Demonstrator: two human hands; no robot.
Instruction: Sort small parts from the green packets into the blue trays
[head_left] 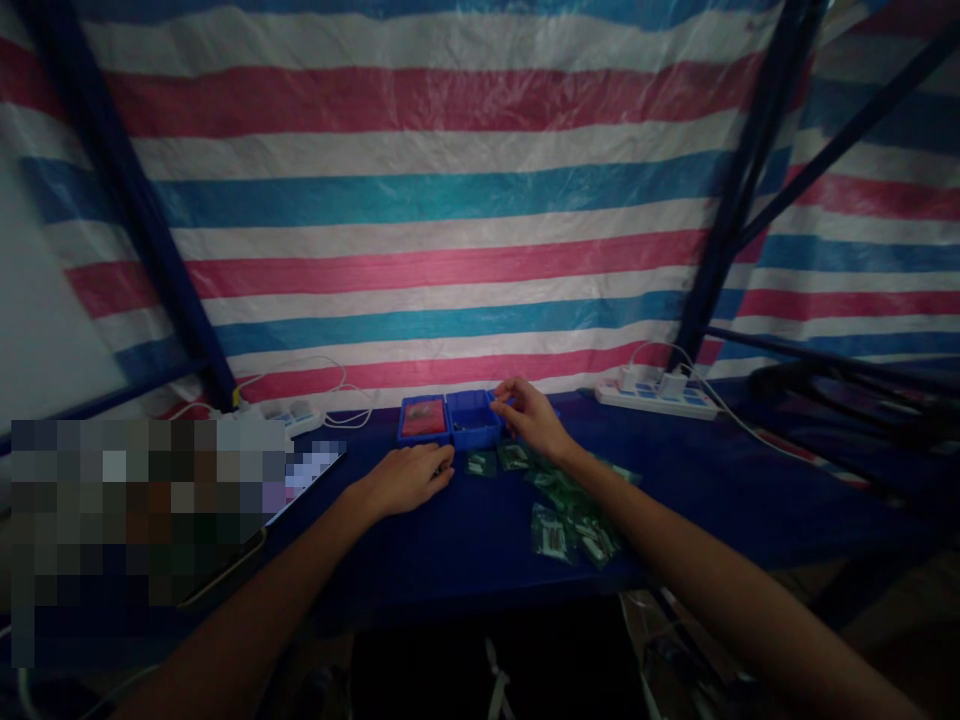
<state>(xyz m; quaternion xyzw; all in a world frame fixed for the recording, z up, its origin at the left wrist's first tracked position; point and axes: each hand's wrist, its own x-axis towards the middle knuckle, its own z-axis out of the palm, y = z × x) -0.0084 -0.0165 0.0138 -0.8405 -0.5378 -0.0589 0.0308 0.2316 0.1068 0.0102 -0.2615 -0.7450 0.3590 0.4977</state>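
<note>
Two small blue boxes stand side by side at the back of the dark blue table (465, 550). The left box (424, 418) holds something red; the right box (472, 420) holds small dark parts. My right hand (529, 415) reaches over the right box's rim with fingers curled in a pinch; what they hold is too small to make out. My left hand (411, 477) rests on the table just in front of the boxes, fingers loosely together and flat. Several small clear bags with green parts (574, 525) lie under and beside my right forearm.
A white power strip (656, 397) with plugs lies at the back right, another strip (292, 415) with white cables at the back left. A phone (225, 570) lies at the left near a blurred area. A striped tarp hangs behind; dark metal frame bars stand on both sides.
</note>
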